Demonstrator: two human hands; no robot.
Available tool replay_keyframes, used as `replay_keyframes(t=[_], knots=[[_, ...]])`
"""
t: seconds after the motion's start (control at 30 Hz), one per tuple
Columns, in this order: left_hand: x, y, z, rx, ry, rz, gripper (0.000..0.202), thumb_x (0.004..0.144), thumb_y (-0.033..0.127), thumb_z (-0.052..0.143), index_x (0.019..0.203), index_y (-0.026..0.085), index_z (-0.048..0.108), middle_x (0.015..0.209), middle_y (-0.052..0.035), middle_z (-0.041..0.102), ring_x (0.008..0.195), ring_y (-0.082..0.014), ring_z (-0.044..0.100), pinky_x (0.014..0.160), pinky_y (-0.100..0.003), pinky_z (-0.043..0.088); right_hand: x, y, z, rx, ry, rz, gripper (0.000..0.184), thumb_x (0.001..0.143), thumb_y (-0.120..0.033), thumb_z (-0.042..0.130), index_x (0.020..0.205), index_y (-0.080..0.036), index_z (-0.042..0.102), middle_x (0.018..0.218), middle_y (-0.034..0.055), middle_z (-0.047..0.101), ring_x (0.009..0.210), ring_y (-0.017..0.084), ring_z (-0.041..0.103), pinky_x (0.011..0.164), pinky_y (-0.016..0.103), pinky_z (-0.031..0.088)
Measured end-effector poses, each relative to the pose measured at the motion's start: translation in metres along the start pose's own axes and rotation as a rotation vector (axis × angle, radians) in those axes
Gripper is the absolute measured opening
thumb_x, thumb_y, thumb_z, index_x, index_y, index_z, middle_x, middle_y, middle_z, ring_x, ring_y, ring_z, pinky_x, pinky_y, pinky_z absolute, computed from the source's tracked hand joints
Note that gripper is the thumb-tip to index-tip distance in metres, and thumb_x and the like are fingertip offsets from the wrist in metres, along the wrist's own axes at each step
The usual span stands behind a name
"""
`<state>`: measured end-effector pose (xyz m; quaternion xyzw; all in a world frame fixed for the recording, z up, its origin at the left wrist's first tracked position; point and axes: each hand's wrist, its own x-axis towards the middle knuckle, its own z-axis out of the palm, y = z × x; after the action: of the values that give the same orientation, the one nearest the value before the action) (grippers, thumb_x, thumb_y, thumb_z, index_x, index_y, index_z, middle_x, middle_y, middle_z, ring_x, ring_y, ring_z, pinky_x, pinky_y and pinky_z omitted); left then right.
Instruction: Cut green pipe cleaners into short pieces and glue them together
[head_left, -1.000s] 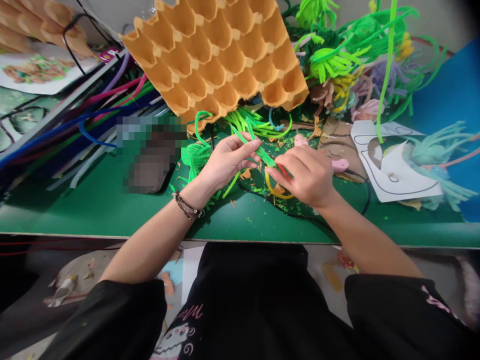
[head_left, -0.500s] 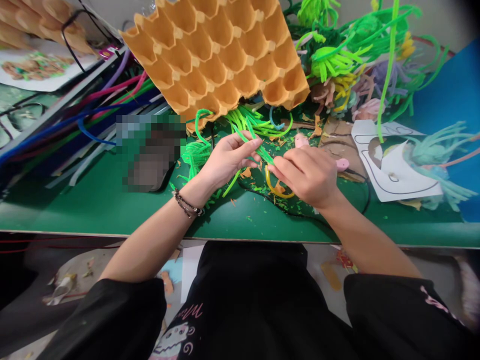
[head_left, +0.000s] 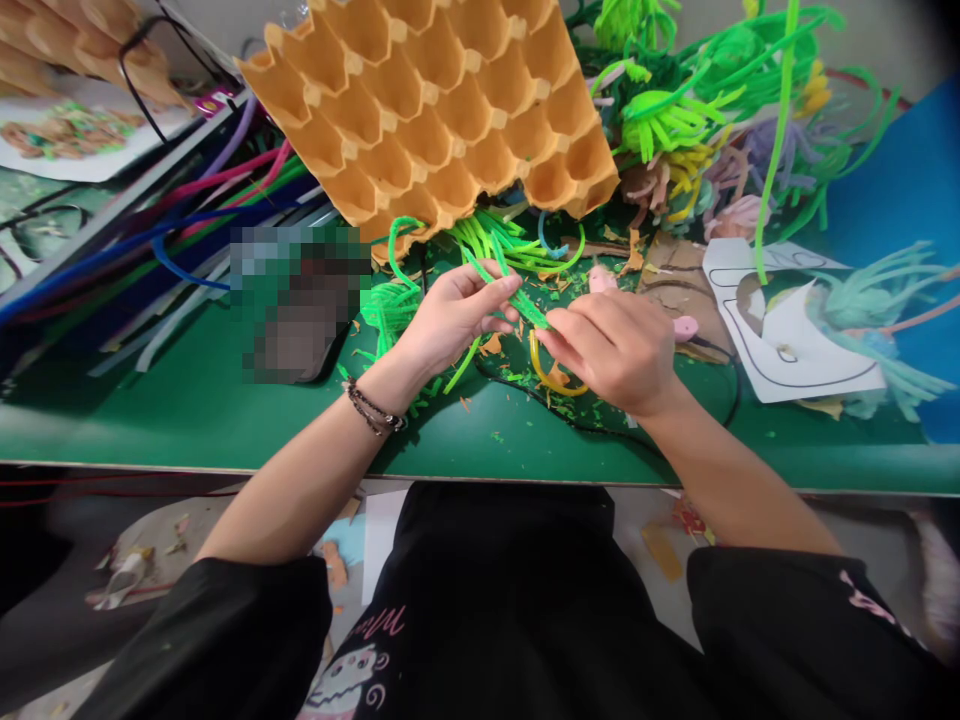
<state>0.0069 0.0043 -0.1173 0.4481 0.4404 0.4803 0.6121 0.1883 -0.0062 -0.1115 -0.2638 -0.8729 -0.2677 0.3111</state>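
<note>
Between my two hands runs a small bundle of green pipe cleaners (head_left: 529, 308), slanting down to the right over the table. My left hand (head_left: 469, 308) pinches it near its upper left part between thumb and fingers. At the lower right end, the fingers of my right hand (head_left: 611, 345) are closed round it, hiding its tip. Under and behind my left hand lie more green pipe cleaners (head_left: 390, 308). A curved yellow pipe cleaner (head_left: 559, 386) rests on the table below my right fingers. Just behind that hand sits a small pink object (head_left: 601, 280).
An orange egg tray (head_left: 442, 110) leans at the back. Tufts of coloured pipe cleaners (head_left: 675, 125) pile up behind on the right, near a cut white paper (head_left: 810, 350). Long loose strands (head_left: 202, 205) lie left, beside a blurred dark object (head_left: 300, 325). Green clippings litter the green table (head_left: 187, 420).
Almost nothing differs. Both hands keep their grip on the green bundle in nearly the same place; the view has shifted very slightly.
</note>
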Motion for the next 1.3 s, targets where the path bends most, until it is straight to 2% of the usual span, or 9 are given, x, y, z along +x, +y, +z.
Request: replay_keyframes(t=[0.53,0.73,1.07,1.3], knots=[[0.003,-0.004,-0.0027,-0.086,-0.067,0.056,0.008,0.077,0.017,0.062,0.073,0.015,0.055,0.061,0.0067,0.055,0.049,-0.0009,0.057,0.048,-0.01,0.048,-0.0036,-0.0019,0.0036,0.1,0.04,0.092,0.01,0.085,-0.022,0.049,0.082,-0.02,0.059,0.074,0.0018,0.056,0.07,0.014,0.052,0.063,0.029,0.044],[0.0032,-0.0047,-0.0029,-0.081,-0.058,0.061,0.008,0.079,0.015,0.059,0.072,0.014,0.054,0.061,0.0062,0.055,0.05,-0.0011,0.057,0.049,-0.012,0.049,-0.0047,-0.0021,0.0022,0.139,0.046,0.142,0.012,0.085,-0.023,0.05,0.092,-0.019,0.059,0.084,0.0042,0.06,0.079,0.017,0.058,0.07,0.031,0.049],[0.0037,-0.0052,-0.0029,-0.115,-0.073,0.067,0.009,0.077,0.018,0.063,0.073,0.015,0.055,0.062,0.0065,0.056,0.05,-0.0013,0.057,0.05,-0.012,0.049,-0.004,-0.0029,0.0011,0.267,-0.073,0.265,0.015,0.086,-0.026,0.049,0.092,-0.02,0.062,0.089,0.0059,0.061,0.086,0.02,0.06,0.079,0.039,0.05],[0.0033,-0.006,-0.0036,-0.1,-0.082,0.083,0.009,0.078,0.018,0.061,0.074,0.015,0.054,0.062,0.0068,0.056,0.05,-0.0002,0.057,0.049,-0.009,0.049,-0.0031,-0.0039,0.002,0.293,0.04,0.23,0.012,0.085,-0.021,0.051,0.089,-0.019,0.062,0.086,0.005,0.063,0.084,0.017,0.06,0.078,0.035,0.051]])
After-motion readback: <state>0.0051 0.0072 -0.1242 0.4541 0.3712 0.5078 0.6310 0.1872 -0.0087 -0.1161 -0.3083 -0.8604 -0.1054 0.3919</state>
